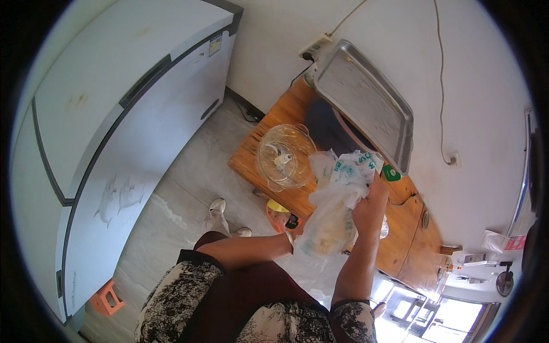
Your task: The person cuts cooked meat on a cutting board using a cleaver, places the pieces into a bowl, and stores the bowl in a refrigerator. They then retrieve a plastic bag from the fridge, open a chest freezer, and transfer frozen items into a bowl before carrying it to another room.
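Note:
A translucent plastic bag [328,223] with green printing and pale contents is held up in front of me, beside the table's edge. My right hand [369,199] grips its bunched upper part. At the bag's lower left side is my left hand [300,230], with most of its fingers hidden behind the plastic. To the left of the bag's top, a clear food-processor bowl [268,169] stands on the wooden table [245,159]. Inside it are a blade [283,159] on a white hub and pale crumbs stuck to the wall.
Behind the bowl, a metal tray [364,98] leans at the wall over a dark rounded object [319,122]. A power strip [316,45] is on the wall. The white chest freezer [158,124] fills the left. An orange container [276,218] is below the table; an orange stool [107,299] is near the freezer.

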Demonstrator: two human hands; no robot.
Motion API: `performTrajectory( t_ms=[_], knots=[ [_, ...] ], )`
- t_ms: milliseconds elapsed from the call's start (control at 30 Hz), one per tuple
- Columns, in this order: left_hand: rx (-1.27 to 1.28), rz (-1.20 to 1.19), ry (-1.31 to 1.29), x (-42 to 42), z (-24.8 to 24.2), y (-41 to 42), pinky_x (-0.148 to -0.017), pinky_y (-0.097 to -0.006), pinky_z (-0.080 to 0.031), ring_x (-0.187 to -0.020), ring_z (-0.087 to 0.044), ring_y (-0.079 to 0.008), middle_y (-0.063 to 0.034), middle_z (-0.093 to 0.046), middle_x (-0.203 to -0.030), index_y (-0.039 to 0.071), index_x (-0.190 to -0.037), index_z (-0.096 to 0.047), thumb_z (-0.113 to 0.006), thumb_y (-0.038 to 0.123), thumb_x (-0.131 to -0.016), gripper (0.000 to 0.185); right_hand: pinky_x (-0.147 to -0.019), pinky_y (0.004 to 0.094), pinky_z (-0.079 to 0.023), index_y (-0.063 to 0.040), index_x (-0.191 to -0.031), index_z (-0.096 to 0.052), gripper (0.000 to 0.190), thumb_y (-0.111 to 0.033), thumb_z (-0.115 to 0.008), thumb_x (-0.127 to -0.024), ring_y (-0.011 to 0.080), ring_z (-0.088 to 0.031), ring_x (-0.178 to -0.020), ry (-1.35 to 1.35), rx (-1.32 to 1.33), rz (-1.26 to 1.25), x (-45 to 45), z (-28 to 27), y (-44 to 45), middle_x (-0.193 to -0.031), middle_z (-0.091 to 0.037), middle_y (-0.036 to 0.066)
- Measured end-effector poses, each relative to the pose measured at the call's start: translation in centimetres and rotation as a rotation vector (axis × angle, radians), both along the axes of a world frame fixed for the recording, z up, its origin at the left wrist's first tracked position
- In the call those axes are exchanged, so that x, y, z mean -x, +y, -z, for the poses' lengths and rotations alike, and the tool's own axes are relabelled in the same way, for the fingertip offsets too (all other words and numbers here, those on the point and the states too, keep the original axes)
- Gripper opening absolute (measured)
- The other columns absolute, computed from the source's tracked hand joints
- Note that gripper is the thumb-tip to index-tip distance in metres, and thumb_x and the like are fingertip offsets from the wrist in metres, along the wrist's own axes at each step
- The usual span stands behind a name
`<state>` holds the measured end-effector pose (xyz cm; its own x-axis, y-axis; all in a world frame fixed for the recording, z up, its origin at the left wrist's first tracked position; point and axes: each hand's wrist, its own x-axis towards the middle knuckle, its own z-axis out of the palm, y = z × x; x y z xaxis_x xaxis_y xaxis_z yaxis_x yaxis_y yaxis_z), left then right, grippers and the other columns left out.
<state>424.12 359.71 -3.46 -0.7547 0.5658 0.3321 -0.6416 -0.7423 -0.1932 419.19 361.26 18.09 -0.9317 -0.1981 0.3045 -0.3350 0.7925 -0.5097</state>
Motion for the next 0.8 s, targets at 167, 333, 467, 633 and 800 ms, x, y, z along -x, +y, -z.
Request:
performTrajectory(
  t_ms=[167,333,467,633,800],
  knots=[
    [-0.111,0.092,-0.126,-1.2,1.8,1.4,-0.098,-0.0338,-0.038,-0.114,-0.047,-0.0197,-0.0065,-0.046,-0.128,0.008,-0.132,-0.037,-0.043,0.040,-0.092,0.051,-0.068,0.0350,-0.045,0.001,-0.100,-0.054,0.030,0.001,-0.055,-0.069,0.0411,-0.057,-0.080,-0.034,0.018,-0.119,0.6,0.1,0.2,-0.082,-0.060,0.022],
    [-0.220,0.204,-0.252,-2.2,2.5,2.6,-0.102,-0.0358,-0.033,-0.119,-0.043,-0.0221,-0.0081,-0.043,-0.131,0.007,-0.134,-0.034,-0.041,0.038,-0.093,0.051,-0.070,0.0312,-0.045,0.000,-0.101,-0.055,0.031,0.002,-0.055,-0.070,0.0358,-0.059,-0.077,-0.064,0.039,-0.130,1.1,0.7,0.4,-0.082,-0.062,0.019],
    [-0.169,0.087,-0.251,-1.7,0.3,2.6,-0.101,-0.0363,-0.036,-0.116,-0.046,-0.0229,-0.0087,-0.044,-0.130,0.010,-0.133,-0.034,-0.036,0.047,-0.093,0.055,-0.071,0.0300,-0.045,0.000,-0.101,-0.055,0.030,0.000,-0.057,-0.071,0.0310,-0.061,-0.078,-0.121,0.095,-0.134,1.4,1.0,0.0,-0.084,-0.063,0.017],
    [-0.095,-0.018,-0.219,-1.5,-1.4,2.2,-0.100,-0.0365,-0.037,-0.116,-0.047,-0.0234,-0.0092,-0.045,-0.130,0.010,-0.133,-0.034,-0.032,0.050,-0.093,0.057,-0.072,0.0294,-0.045,0.000,-0.101,-0.055,0.031,-0.002,-0.059,-0.070,0.0255,-0.061,-0.077,-0.155,0.072,-0.132,1.3,0.7,-0.5,-0.084,-0.064,0.015],
    [0.034,-0.122,-0.134,-1.9,-0.6,3.1,-0.101,-0.0363,-0.035,-0.117,-0.045,-0.0237,-0.0098,-0.044,-0.130,0.009,-0.134,-0.033,-0.029,0.047,-0.094,0.055,-0.072,0.0289,-0.045,0.000,-0.099,-0.056,0.031,-0.003,-0.060,-0.068,0.0252,-0.061,-0.078,-0.100,0.067,-0.165,0.9,0.3,-0.4,-0.083,-0.064,0.015]
  ],
)
